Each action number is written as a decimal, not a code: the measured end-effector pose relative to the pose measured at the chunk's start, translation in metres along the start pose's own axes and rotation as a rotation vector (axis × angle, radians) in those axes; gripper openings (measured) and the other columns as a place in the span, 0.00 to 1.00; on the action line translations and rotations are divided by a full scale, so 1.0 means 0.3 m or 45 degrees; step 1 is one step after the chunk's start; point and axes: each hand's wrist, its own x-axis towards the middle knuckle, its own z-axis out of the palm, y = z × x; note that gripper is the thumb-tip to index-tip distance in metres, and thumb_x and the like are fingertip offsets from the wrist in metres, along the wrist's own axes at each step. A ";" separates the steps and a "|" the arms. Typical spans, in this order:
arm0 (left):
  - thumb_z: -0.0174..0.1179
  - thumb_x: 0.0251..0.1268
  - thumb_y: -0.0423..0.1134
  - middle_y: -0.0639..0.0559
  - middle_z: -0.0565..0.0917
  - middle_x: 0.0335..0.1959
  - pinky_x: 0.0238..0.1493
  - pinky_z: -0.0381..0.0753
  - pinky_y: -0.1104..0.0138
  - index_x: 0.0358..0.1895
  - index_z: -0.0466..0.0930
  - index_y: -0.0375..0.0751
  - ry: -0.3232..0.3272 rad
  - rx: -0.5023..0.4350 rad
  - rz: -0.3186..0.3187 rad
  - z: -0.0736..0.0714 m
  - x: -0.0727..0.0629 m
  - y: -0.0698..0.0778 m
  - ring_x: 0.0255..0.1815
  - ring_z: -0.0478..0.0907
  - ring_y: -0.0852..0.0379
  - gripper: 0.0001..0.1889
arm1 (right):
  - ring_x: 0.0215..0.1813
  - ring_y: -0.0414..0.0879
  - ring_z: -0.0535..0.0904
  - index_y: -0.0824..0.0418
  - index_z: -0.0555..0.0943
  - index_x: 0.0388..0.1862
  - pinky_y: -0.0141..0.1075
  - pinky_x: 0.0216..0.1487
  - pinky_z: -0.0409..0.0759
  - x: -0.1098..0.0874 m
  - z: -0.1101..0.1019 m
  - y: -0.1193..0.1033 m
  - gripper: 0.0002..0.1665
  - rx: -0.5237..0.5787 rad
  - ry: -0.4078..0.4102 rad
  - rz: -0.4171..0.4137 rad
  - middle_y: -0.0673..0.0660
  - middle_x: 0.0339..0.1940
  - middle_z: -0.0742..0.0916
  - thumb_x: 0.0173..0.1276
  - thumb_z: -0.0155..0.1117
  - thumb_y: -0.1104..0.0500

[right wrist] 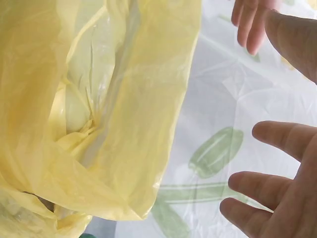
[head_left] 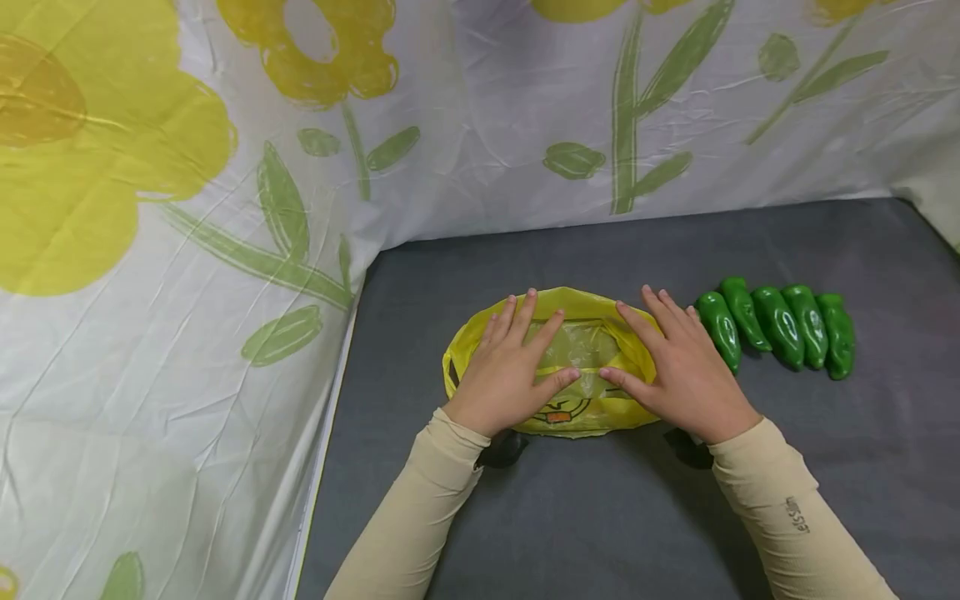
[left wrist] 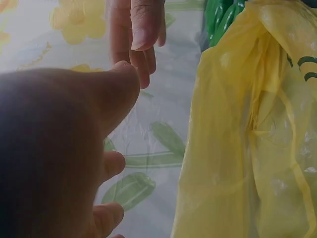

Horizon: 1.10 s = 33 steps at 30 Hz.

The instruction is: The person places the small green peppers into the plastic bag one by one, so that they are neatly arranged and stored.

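A yellow plastic bag (head_left: 562,304) stands on the dark grey table with its mouth spread wide. Above its left side is my left hand (head_left: 504,367), fingers spread, holding nothing. Over the right side my right hand (head_left: 686,371) is spread the same way, also holding nothing. In the left wrist view a gap shows between the left thumb and the bag (left wrist: 218,139). The right wrist view likewise has the right fingers (right wrist: 282,139) apart from the bag's rim (right wrist: 173,124). Several glossy green peppers (head_left: 778,325) lie in a row just beyond the right hand.
The grey table (head_left: 585,533) meets a white cloth with printed yellow flowers (head_left: 480,150) at the back and left. A black object (head_left: 502,448) shows under the left wrist, and another black object (head_left: 688,450) under the right.
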 end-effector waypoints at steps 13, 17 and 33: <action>0.50 0.77 0.70 0.45 0.39 0.88 0.85 0.40 0.49 0.86 0.54 0.58 0.008 -0.034 0.000 0.005 0.001 -0.009 0.88 0.32 0.44 0.42 | 0.82 0.72 0.58 0.59 0.68 0.82 0.70 0.77 0.54 0.000 -0.006 0.000 0.52 -0.014 -0.007 0.002 0.71 0.83 0.64 0.66 0.77 0.39; 0.51 0.77 0.70 0.43 0.40 0.88 0.85 0.40 0.49 0.85 0.57 0.57 0.026 -0.044 0.013 0.006 0.003 -0.015 0.88 0.33 0.43 0.41 | 0.81 0.72 0.59 0.59 0.68 0.82 0.70 0.78 0.54 0.000 -0.010 0.003 0.52 -0.020 -0.007 0.015 0.72 0.82 0.64 0.66 0.76 0.39; 0.54 0.81 0.60 0.40 0.44 0.88 0.84 0.42 0.44 0.86 0.56 0.50 0.128 -0.160 -0.118 -0.016 0.014 -0.138 0.88 0.35 0.42 0.38 | 0.80 0.72 0.60 0.63 0.69 0.80 0.70 0.77 0.55 -0.018 -0.013 0.038 0.50 -0.013 -0.032 0.100 0.73 0.81 0.65 0.69 0.75 0.39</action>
